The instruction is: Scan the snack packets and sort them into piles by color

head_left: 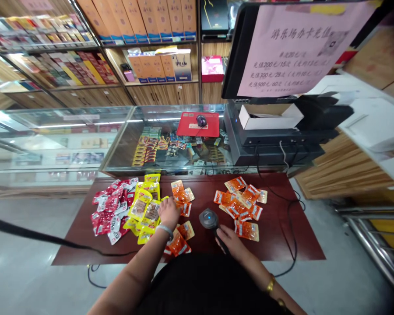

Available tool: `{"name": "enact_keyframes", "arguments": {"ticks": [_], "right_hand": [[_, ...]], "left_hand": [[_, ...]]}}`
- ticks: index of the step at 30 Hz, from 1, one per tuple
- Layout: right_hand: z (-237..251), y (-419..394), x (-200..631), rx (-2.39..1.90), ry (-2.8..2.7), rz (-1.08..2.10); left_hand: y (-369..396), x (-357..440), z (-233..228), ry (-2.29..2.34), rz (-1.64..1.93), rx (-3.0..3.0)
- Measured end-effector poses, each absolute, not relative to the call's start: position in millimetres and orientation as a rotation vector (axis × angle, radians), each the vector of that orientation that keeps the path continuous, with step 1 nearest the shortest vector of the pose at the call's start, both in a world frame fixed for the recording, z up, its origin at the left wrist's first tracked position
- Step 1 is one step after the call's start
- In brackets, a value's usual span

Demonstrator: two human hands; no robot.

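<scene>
The right hand grips the barcode scanner at centre frame. The left hand presses orange snack packets — whether it grasps one I cannot tell. Piles nearly touch — yellow packets could mix in.

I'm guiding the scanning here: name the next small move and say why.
Probably lift one orange packet under the left hand toward the scanner. The right hand grips the scanner, its window facing up, and no packet is in front of it yet.
</scene>
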State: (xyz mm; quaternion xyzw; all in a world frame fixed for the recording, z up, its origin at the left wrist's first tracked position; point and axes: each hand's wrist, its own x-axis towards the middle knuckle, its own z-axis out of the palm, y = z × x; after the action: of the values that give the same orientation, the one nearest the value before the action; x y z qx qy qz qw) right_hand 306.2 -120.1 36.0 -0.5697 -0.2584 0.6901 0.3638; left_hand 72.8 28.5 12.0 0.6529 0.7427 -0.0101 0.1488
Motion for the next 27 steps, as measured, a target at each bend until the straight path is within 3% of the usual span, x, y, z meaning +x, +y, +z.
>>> {"name": "enact_keyframes", "arguments": {"ticks": [5, 12, 27], "right_hand": [[34, -119, 302, -1.467, -0.742, 1.786], [34, -121, 300, -1.454, -0.774, 1.778], [36, -127, 302, -1.454, -0.682, 1.759]], "left_hand": [[29, 57, 19, 2.115, -0.325, 1.974], [34, 52, 20, 1.848, -0.404, 2.074], [38, 93, -20, 1.649, -0.171, 1.657]]}}
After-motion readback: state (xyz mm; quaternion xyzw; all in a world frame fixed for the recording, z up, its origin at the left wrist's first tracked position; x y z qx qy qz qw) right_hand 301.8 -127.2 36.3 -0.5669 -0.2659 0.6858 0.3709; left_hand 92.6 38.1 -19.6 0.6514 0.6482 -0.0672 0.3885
